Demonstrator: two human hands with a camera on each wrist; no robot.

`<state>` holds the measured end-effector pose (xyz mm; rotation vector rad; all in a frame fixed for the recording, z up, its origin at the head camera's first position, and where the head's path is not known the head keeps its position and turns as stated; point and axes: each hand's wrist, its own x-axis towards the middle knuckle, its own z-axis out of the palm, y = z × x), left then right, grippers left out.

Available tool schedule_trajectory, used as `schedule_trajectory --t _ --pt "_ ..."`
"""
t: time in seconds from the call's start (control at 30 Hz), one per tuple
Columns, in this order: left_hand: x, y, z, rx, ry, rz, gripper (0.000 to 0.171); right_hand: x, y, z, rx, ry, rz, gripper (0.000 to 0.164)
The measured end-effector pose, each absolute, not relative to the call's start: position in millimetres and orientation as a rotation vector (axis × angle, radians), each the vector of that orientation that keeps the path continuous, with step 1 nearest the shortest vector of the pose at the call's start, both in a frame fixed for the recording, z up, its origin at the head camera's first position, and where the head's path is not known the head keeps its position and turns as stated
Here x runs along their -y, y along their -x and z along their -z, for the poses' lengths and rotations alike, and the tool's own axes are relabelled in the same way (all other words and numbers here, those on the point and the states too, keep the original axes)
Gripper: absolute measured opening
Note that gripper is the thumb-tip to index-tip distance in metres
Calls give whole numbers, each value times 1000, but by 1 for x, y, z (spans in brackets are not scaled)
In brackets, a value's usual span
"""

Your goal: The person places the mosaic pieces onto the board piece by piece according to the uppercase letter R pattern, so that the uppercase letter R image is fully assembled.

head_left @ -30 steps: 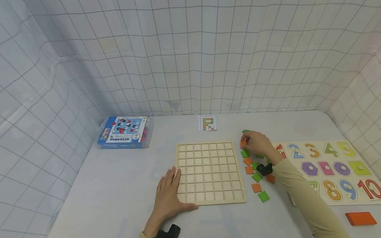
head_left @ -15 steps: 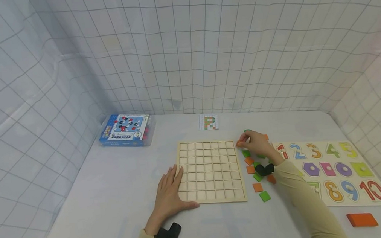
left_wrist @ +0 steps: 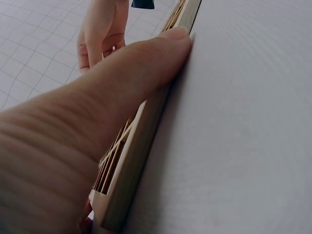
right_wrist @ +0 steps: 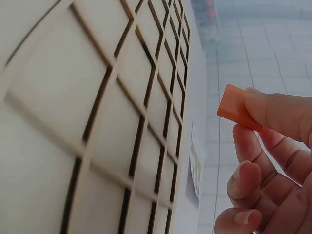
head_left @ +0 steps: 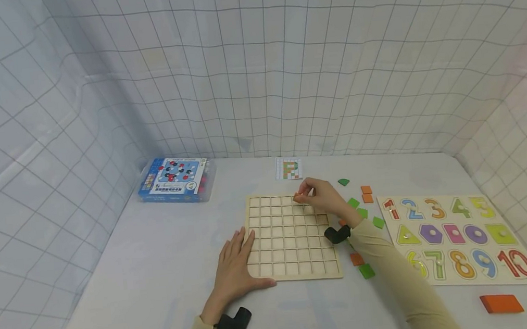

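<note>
A wooden grid board [head_left: 283, 243] with square compartments lies on the table. My left hand [head_left: 232, 266] rests at its lower left corner, fingers along the left side and thumb along the front edge. In the left wrist view the thumb [left_wrist: 146, 58] lies against the board's edge [left_wrist: 141, 161]. My right hand [head_left: 320, 197] is over the board's far side and pinches an orange square tile [right_wrist: 235, 105] between thumb and fingers. The tile is above the grid, near the far row. Several green tiles [head_left: 366, 271] and orange tiles [head_left: 357, 258] lie right of the board, some hidden under my right forearm.
A small pattern card [head_left: 288, 168] lies beyond the board. At the back left is a blue boxed set [head_left: 175, 180]. A number puzzle board [head_left: 458, 241] stands on the right, with an orange block [head_left: 501, 303] in front. A green quarter-round piece [head_left: 343, 182] lies behind the tiles.
My right hand has picked up an orange tile from the loose pieces and carried it left over the grid's far side. My left hand has stayed at the board's corner.
</note>
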<state>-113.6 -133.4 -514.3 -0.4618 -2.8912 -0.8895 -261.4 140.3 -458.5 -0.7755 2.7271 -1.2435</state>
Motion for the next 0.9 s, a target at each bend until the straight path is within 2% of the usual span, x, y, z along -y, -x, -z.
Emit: schedule_trajectory --t 0.4,0.9 --pt "133 113 513 2887 467 879 124 -95 261 462 -2690 790 1152 14" --pt "134 113 515 2876 472 864 124 -78 259 466 -2738 697 973 14"
